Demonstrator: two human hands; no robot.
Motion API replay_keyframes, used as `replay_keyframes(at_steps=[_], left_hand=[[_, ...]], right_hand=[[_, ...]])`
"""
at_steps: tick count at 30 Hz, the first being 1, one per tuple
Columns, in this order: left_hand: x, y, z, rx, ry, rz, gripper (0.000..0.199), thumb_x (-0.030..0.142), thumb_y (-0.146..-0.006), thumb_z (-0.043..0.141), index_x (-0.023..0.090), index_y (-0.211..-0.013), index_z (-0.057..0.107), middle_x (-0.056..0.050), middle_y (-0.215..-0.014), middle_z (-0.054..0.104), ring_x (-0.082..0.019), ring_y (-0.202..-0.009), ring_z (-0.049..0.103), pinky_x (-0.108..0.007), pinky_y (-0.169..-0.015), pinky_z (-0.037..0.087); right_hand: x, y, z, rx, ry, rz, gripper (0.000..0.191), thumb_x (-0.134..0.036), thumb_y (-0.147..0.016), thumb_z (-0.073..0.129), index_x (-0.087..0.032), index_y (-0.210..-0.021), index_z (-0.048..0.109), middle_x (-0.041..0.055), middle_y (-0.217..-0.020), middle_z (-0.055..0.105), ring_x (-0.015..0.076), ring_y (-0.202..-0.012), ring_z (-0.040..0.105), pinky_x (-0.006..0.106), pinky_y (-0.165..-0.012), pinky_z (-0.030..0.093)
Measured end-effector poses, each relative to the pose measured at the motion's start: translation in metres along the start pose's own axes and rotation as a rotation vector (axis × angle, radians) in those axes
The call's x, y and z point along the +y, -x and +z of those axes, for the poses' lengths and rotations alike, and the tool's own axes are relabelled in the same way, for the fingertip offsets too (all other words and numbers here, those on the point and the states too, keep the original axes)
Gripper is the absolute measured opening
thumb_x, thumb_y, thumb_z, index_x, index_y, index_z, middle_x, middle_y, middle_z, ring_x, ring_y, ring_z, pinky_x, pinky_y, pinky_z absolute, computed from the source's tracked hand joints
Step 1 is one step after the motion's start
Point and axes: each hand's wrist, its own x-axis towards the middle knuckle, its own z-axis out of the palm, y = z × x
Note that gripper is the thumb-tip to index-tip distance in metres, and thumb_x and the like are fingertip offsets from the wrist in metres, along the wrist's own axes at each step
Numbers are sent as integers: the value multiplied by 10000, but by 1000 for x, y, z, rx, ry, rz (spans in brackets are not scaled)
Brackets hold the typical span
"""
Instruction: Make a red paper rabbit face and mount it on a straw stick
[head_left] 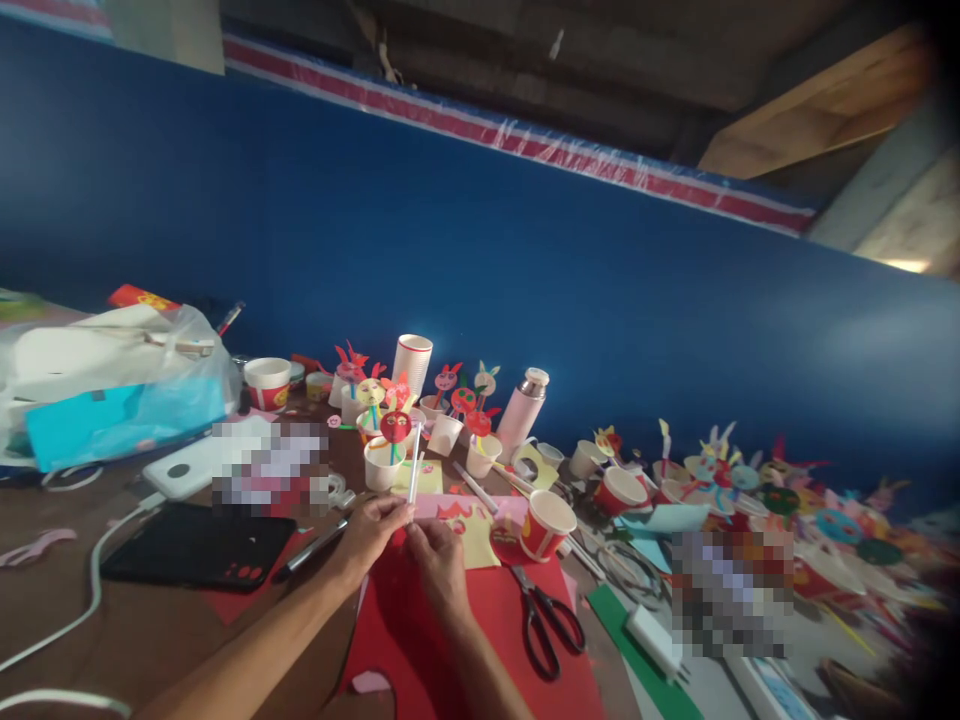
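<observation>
Left hand (pixel 373 530) pinches a white straw (pixel 415 462) near its lower end, the shaft rising above the grip; the right hand (pixel 441 560) sits close beside, whether grasping I cannot tell. Right of the grip, 1 pair of scissors (pixel 530 592) lies on red paper (pixel 405 635)

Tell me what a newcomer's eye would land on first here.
Probably the bright red sheet at the front of the cluttered table, with black-handled scissors lying on its right side. Over it, the left hand and right hand meet at the lower end of a slim white stick. Beyond them, small paper faces stand in cups before a blue wall.
</observation>
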Motion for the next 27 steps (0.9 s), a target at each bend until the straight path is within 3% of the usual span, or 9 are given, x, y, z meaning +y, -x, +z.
replay_keyframes(at_steps=[7,12,15,22,27], left_hand=[[-11,-2,1,-50,-2,-77,313,442,-688,570,146,-590,595,7,-569,528,-129,-561,485,-209,-531,360],[-8,-2,0,-94,-52,-95,344,453,-699,568,142,-554,585,30,-503,453,-109,-497,436,-201,-477,319],[-6,-2,1,-66,-2,-132,302,438,-680,593,146,-608,617,29,-543,479,-109,-509,451,-195,-470,326],[1,-1,3,14,11,-149,334,479,-594,633,161,-510,578,11,-525,532,-146,-551,507,-210,-492,371],[9,0,6,-8,53,-223,377,528,-543,643,156,-535,587,-1,-528,561,-182,-611,553,-227,-521,411]], right_hand=[[-1,-3,-2,32,10,14,263,-339,-749,545,-130,-603,611,-4,-491,558,97,-450,461,200,-450,357],[-2,-3,-2,27,35,-8,259,-313,-746,545,-116,-629,666,11,-533,601,101,-482,484,200,-483,375],[-4,-2,-2,41,64,-22,247,-289,-750,540,-117,-653,689,16,-554,618,108,-503,494,202,-492,375],[-1,0,-1,60,108,-42,235,-252,-755,519,-133,-701,715,25,-622,666,141,-582,552,222,-568,403],[2,2,-2,106,210,-39,193,-232,-735,538,-136,-683,697,-4,-591,638,120,-552,512,207,-526,361]])
